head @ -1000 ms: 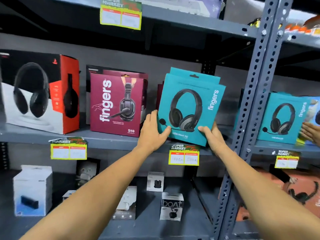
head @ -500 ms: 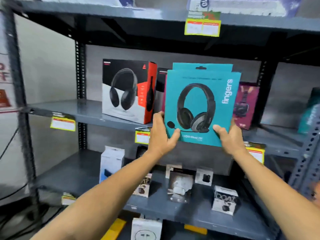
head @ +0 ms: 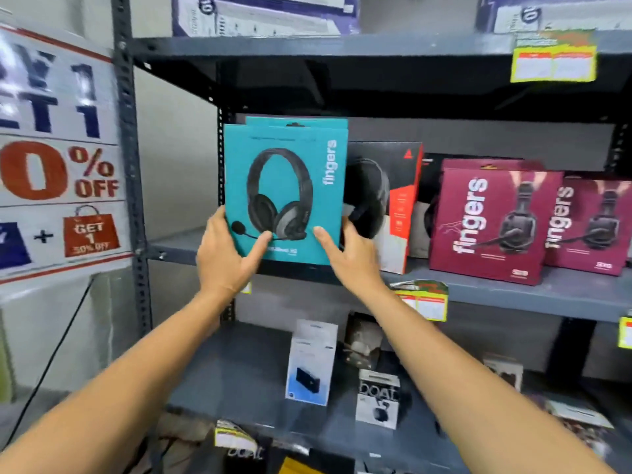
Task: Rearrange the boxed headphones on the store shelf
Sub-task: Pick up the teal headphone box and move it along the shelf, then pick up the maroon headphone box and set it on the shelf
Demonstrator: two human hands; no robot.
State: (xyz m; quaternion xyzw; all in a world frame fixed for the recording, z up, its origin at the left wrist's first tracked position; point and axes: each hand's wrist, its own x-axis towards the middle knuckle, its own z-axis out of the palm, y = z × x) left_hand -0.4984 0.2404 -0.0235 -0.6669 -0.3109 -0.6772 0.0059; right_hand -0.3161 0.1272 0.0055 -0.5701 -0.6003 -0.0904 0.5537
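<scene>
Two teal headphone boxes (head: 285,159) are stacked one behind the other and held upright at the left end of the middle shelf (head: 513,289). My left hand (head: 227,254) grips their lower left corner and my right hand (head: 352,251) grips the lower right corner, thumbs on the front. Right behind them stands a black, white and red headphone box (head: 400,200), partly hidden. Two maroon headphone boxes (head: 492,220) (head: 595,224) stand further right on the same shelf.
A slotted grey upright post (head: 128,165) bounds the shelf on the left, with a sale poster (head: 58,148) beside it. The lower shelf (head: 239,371) holds small earbud boxes (head: 378,398) and a white-blue box (head: 311,364). Yellow price tags (head: 424,301) hang on shelf edges.
The teal boxes travelled left along the shelf in both hands, past the maroon and black-red boxes, to the shelf's left end. The view swung left with them.
</scene>
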